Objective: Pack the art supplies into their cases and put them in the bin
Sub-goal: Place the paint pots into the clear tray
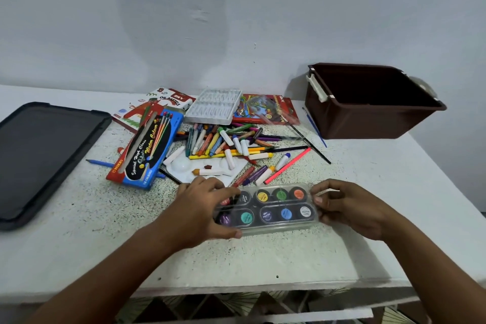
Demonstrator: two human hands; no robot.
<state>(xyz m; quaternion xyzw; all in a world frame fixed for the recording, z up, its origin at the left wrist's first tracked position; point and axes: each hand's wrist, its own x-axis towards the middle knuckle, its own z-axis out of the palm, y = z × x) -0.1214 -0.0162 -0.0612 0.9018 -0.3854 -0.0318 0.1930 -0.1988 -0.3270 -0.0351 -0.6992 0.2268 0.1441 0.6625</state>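
A clear plastic case of poster paint pots [278,209] lies on the table near the front, its lid down over the coloured pots. My left hand [202,208] grips its left end, thumb along the front edge and fingers over the top. My right hand [349,206] holds the right end with curled fingers. Behind it lies a heap of loose crayons, markers and paint tubes [231,143] on and around a white palette [207,168]. The brown bin [368,113] stands open at the back right.
A blue water colour box [147,150], an oil pastels box [171,100], a white moulded tray [213,105] and a red pencil box [265,109] lie at the back. Paintbrushes [313,123] lie beside the bin. A dark bin lid [39,158] lies at the left.
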